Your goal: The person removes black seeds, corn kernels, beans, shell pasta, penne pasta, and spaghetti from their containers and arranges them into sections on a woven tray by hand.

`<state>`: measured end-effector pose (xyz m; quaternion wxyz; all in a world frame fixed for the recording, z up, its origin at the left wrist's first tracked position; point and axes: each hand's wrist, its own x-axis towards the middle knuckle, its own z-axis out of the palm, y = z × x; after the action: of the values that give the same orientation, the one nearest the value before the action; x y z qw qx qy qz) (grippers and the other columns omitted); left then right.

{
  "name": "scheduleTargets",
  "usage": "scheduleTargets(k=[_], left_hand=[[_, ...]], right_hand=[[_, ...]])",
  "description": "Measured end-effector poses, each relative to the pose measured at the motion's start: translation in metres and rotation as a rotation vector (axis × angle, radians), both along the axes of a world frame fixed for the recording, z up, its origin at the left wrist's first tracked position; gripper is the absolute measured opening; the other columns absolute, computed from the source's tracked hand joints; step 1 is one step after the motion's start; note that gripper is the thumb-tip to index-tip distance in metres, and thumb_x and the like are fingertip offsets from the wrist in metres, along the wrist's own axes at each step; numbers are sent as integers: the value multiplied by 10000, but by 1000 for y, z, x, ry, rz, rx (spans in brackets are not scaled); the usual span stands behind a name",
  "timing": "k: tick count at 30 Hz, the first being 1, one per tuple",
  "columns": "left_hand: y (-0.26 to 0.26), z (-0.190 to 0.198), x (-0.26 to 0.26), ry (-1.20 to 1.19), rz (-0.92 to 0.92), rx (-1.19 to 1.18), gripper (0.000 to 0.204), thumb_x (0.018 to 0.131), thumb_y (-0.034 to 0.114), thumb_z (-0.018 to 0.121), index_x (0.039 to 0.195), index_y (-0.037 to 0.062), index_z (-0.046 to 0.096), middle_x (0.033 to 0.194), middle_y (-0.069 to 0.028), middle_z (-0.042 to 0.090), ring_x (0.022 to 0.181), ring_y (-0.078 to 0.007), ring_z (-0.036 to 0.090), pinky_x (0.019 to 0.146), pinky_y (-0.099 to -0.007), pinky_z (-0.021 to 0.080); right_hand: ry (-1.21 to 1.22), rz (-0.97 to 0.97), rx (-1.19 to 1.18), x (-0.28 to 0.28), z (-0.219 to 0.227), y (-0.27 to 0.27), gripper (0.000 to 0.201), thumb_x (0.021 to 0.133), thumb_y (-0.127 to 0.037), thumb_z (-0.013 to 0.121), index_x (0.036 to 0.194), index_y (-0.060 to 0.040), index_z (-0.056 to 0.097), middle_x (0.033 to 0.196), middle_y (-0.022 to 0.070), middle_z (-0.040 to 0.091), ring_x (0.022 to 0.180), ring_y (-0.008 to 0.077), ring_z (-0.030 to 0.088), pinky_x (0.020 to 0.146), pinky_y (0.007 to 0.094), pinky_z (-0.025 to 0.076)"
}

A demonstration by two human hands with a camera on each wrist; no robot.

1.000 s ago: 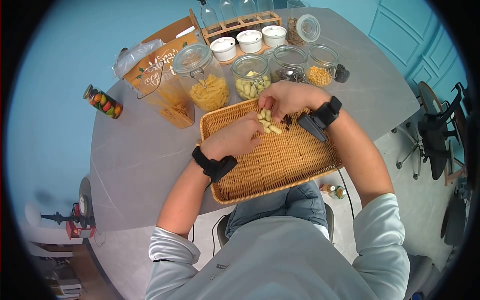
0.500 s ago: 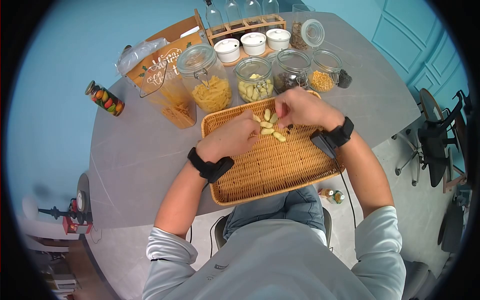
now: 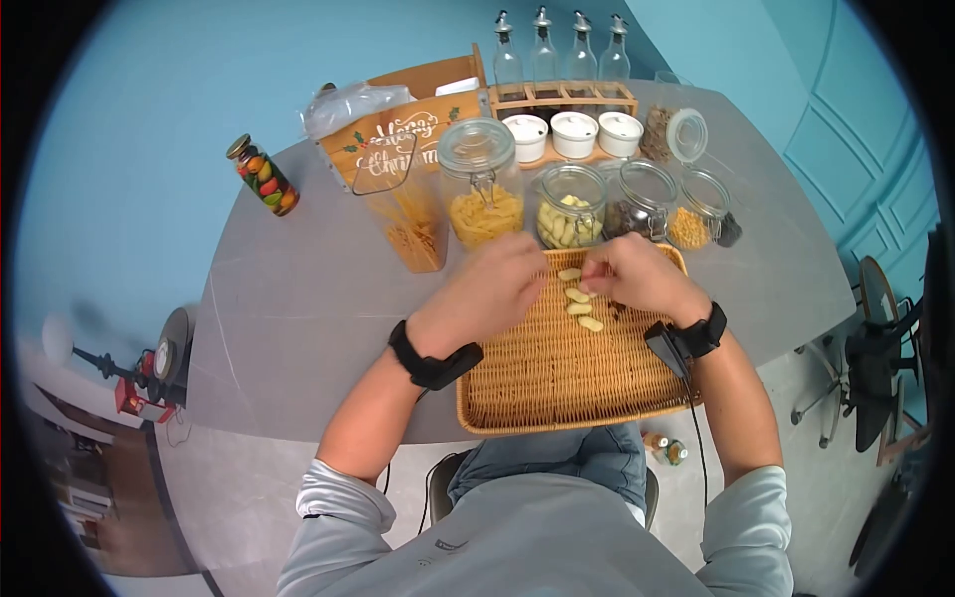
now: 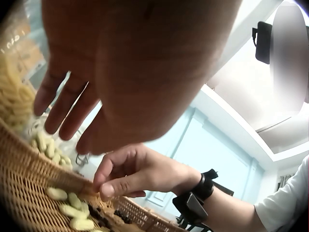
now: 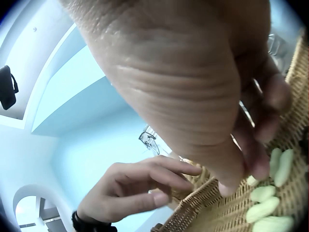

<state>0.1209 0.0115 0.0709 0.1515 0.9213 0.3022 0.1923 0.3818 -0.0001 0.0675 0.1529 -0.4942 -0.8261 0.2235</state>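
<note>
My left hand (image 3: pixel 487 289) hovers over the left rim of a wicker basket (image 3: pixel 557 388). Its fingers are loosely bent and apart in the left wrist view, with nothing between them. Inside the basket near its far side lie several pale peanuts (image 3: pixel 579 309), roughly in a line. My right hand (image 3: pixel 642 279) is bent down over them, thumb and fingertips right at the peanuts and partly covering some. A gap shows between thumb and finger in the right wrist view, with a peanut (image 5: pixel 252 181) partly hidden there. Small dark pieces (image 4: pixel 104 217) lie beside the peanuts.
Behind the basket stand a pasta jar (image 3: pixel 485 214), a peanut jar (image 3: pixel 569 221), a jar of dark pieces (image 3: pixel 637 217) and a corn jar (image 3: pixel 688 227). A tall clear container (image 3: pixel 413 234) stands left; white lidded pots (image 3: pixel 574 134) and a bottle rack (image 3: pixel 562 99) are farther back.
The left hand has drawn back from the peanuts toward the left rim and loosened. The right hand stays over them; the cluster now lies more in a line. The head view has shifted.
</note>
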Motion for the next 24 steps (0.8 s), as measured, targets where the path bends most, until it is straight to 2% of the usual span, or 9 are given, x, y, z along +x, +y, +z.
scheduleTargets(k=[1,3,8,14,16,20,22,23,24], left_hand=[[0,10,-6,-2,7,6,287,876,38,692,1160,1,664,1220,-179,594,1165,-365,590,972,-431,503],[3,28,-19,-236,220,467,274,850,6,661,1123,-15,675,1114,-168,599,1151,-367,586,934,-439,496],[29,50,-43,-29,457,762,490,807,-69,612,1293,-7,634,1254,-176,621,1338,-363,507,1111,-524,379],[40,43,-48,69,441,752,545,790,-50,641,1334,-44,620,1337,-203,615,1467,-348,423,1212,-599,268],[39,41,-46,60,461,743,538,789,-54,639,1327,-57,618,1339,-205,614,1466,-350,425,1219,-600,262],[39,39,-44,50,468,742,523,794,-66,633,1316,-70,610,1341,-214,611,1465,-353,430,1215,-607,265],[39,39,-44,41,462,743,517,797,-70,629,1314,-71,608,1341,-217,610,1465,-354,431,1215,-606,268],[39,38,-45,40,459,737,518,798,-72,627,1315,-70,604,1345,-219,607,1465,-356,432,1214,-607,269],[40,37,-45,39,459,731,518,799,-75,625,1317,-68,601,1348,-221,604,1464,-359,433,1213,-608,270]], right_hand=[[51,-33,89,-8,6,5,159,834,-172,825,872,-36,751,800,144,735,774,325,720,699,413,548],[134,-46,272,-27,13,15,184,893,-223,768,913,-43,737,861,157,745,829,360,721,719,455,557],[149,-120,442,-86,26,39,243,945,-296,718,907,-56,732,871,160,745,833,373,719,717,480,554],[215,-247,145,-106,25,61,251,983,-293,704,916,-53,733,762,95,717,711,216,689,660,359,520],[710,-63,-181,-97,10,73,252,993,-267,684,885,-43,722,720,20,674,695,120,619,656,286,490],[804,-152,-284,-90,54,56,199,998,-207,667,931,-26,717,747,-14,655,697,85,574,669,252,472],[512,-113,367,-88,52,58,132,1000,-134,646,1032,-21,706,837,5,659,716,84,567,676,247,467],[432,-52,456,-86,55,60,148,952,-98,626,1072,-45,693,977,112,693,877,289,685,783,357,535],[429,-50,460,-85,56,60,148,952,-98,626,1072,-45,693,977,112,693,877,289,685,783,357,535]])
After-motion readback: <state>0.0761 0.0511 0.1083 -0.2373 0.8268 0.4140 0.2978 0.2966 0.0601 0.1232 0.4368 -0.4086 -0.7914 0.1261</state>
